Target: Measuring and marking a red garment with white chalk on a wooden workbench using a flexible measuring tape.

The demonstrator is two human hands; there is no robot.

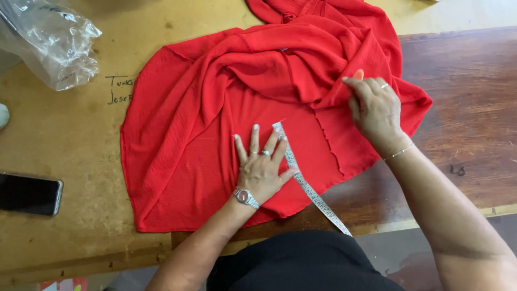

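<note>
Red fabric lies spread on the bench; left hand presses it flat, fingers open, beside the measuring tape. Right hand pinches a fold. Pulling there could shift the cloth and spoil the measure

The left hand is lying flat, palm down, fingers spread and pointing away from the body, forearm reaching up from below. The right hand is reaching farther out, its fingers curling together in a pinch, wrist bent slightly.
</note>
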